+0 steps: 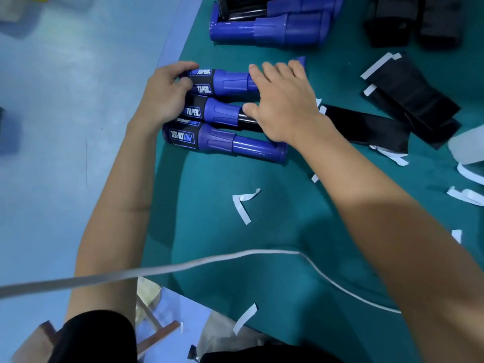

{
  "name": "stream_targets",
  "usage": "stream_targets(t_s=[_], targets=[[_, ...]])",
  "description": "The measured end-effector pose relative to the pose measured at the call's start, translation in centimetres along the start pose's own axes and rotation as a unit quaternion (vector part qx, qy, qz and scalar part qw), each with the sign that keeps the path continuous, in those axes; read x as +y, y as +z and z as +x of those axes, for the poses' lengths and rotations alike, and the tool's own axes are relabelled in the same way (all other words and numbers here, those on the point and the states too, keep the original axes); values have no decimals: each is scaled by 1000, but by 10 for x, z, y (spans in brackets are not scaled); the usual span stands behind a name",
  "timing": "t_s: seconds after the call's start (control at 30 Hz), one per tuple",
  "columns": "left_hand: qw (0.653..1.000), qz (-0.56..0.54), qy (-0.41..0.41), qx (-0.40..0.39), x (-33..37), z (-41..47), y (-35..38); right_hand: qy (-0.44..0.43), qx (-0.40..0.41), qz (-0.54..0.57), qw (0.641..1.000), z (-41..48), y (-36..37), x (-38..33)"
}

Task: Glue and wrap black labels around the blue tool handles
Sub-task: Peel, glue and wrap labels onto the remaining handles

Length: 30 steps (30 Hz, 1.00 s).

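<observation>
Three blue tool handles with black "PRO TAPER" labels wrapped round their left ends lie side by side near the table's left edge: a far handle (230, 81), a middle one (220, 112) and a near one (235, 144). My left hand (163, 96) curls round the labelled left ends of the far and middle handles. My right hand (284, 100) lies flat, fingers straight, on their right ends. Loose black labels (366, 128) with white backing strips lie just right of my right hand.
The green table mat (262, 231) ends at the left over a blue floor. More blue handles (267, 30) are stacked at the back. More black labels (408, 87) and dark pouches (413, 19) lie back right. White backing strips (243, 205) litter the mat. A white strap (183, 265) crosses the foreground.
</observation>
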State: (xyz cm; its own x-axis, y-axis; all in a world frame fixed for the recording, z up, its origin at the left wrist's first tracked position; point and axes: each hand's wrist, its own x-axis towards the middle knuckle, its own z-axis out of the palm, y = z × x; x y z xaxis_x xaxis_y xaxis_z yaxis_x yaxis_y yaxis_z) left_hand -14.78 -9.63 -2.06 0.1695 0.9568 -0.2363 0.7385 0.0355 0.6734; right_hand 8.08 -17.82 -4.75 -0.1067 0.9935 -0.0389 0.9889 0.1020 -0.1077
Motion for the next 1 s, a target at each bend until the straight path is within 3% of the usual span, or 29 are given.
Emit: stream_targets(t_s=[0.1, 0.2, 0.27, 0.33, 0.47, 0.8, 0.87, 1.0], targets=[[989, 141, 49, 5, 11, -5, 5, 31, -60, 47, 997, 1, -7, 8], [974, 216, 64, 31, 27, -9, 11, 54, 3, 159, 986, 0, -16, 13], [973, 208, 88, 45, 44, -9, 17, 109, 96, 196, 970, 10, -28, 24], [970, 202, 129, 37, 62, -9, 27, 152, 146, 156, 965, 27, -38, 43], [960, 216, 176, -18, 92, -6, 51, 189, 38, 123, 974, 58, -40, 73], [946, 273, 173, -37, 104, -2, 86, 215, 12, 177, 960, 69, -31, 85], [948, 264, 174, -20, 105, -4, 87, 185, 38, 196, 962, 59, -37, 81], [956, 199, 195, 91, 105, -15, 86, 127, 171, 271, 939, 28, -70, 59]])
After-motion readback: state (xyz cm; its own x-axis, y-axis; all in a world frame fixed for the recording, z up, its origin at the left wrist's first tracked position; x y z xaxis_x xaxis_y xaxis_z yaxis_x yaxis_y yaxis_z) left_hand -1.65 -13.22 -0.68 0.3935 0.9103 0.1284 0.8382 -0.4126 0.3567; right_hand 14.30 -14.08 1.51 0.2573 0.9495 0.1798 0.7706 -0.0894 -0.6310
